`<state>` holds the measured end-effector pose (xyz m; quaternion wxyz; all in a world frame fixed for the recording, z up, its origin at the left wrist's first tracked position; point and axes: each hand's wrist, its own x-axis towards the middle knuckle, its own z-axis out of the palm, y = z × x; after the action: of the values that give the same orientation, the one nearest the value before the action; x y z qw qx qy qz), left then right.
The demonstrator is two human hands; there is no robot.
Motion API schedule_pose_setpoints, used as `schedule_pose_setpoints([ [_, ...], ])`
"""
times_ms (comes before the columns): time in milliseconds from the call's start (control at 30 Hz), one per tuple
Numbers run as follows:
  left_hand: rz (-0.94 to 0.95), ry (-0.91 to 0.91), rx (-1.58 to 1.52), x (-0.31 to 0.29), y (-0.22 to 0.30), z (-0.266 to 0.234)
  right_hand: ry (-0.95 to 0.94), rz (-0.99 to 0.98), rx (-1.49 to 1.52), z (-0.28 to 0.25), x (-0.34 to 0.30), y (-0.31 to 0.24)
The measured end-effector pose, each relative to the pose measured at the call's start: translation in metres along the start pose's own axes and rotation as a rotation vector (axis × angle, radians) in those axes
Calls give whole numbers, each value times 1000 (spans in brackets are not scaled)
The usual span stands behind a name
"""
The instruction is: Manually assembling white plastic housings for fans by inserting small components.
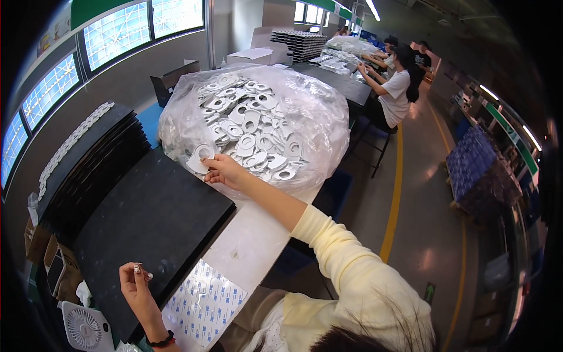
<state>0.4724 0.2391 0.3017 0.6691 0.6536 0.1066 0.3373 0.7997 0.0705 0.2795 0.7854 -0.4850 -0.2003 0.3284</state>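
Note:
My right hand (227,172) reaches forward and pinches a flat white plastic piece with a round ring hole (197,163) by its edge. It is at the near left rim of a big clear plastic bag (316,117), which lies open and full of similar white ringed pieces (251,121). My left hand (136,283) hovers over the near end of a black board (158,211), thumb and fingertips pressed together. Whatever those fingertips hold, if anything, is too small to make out. Beside this hand lies a sheet of white backing paper with blue print (202,302).
At left rises a stack of black trays (97,161), a row of white pieces on top. A small white fan (88,325) and a cardboard box (64,273) stand near left. Farther along the bench, a person in a white shirt (397,91) sits among other workers. A wrapped pallet (482,167) is across the aisle.

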Motion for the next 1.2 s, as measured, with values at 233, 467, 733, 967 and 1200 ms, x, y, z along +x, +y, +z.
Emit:
schedule_pose_setpoints([
  [233,4,-2,24,-1,2,2,-6,-12,13,0,-1,1],
  [467,12,-11,27,-1,1,0,-3,-5,6,1,0,0],
  [733,12,-8,38,-1,1,1,-4,7,-16,-1,0,0],
  [967,13,4,22,-1,2,2,-2,9,-22,0,0,1],
  [1200,-2,25,32,0,0,0,-16,13,-26,0,-1,0],
])
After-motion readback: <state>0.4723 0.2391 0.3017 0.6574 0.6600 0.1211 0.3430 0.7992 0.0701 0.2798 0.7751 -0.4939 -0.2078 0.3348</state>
